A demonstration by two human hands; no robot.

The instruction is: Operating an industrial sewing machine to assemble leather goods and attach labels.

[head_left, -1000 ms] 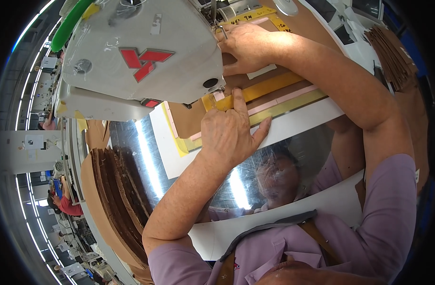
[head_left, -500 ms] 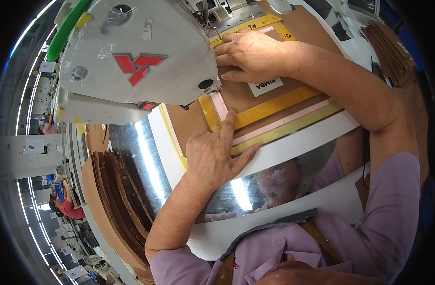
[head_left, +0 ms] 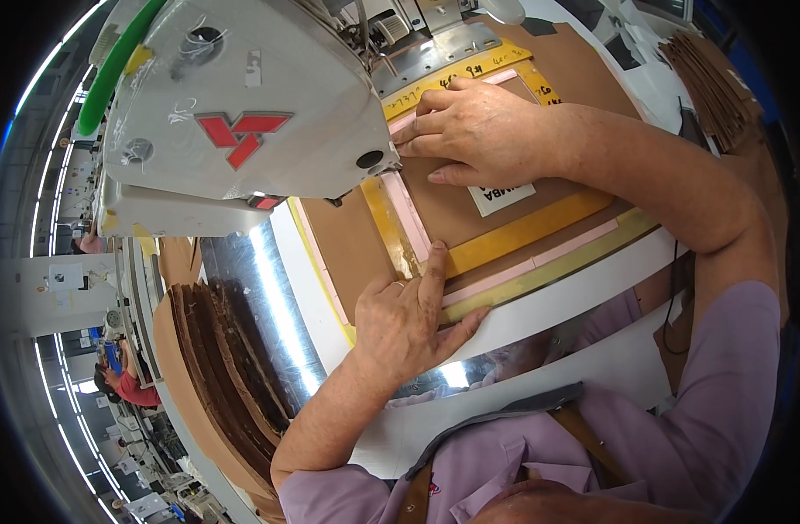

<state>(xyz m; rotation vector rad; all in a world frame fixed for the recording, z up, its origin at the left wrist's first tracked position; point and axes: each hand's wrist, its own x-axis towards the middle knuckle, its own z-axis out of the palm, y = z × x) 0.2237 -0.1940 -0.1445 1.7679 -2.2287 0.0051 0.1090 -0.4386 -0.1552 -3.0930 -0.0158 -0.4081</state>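
Observation:
A yellow template frame point(head_left: 531, 231) with pink strips along its inner edges lies over a brown sheet point(head_left: 456, 205) under the head of a grey sewing machine point(head_left: 251, 113). With index finger stretched and thumb out, my left hand point(head_left: 404, 323) rests on the near left corner of the inner frame. Toward the far side, my right hand point(head_left: 496, 131) lies with fingers apart on the brown sheet, its fingertips near the machine head. Beside its thumb is a white printed label point(head_left: 503, 199), partly covered by the hand. Neither hand grips anything that I can see.
A stack of brown sheets point(head_left: 212, 375) stands at the left, and another brown stack point(head_left: 710, 83) at the far right. A shiny metal plate point(head_left: 260, 288) lies beneath the template. Behind the frame is a metal clamp bar point(head_left: 439, 57). A green curved part point(head_left: 112, 79) sits upper left.
The template frame and brown sheet have shifted toward me, both hands moving along with them. More of the far metal bar shows. The view has shifted slightly too.

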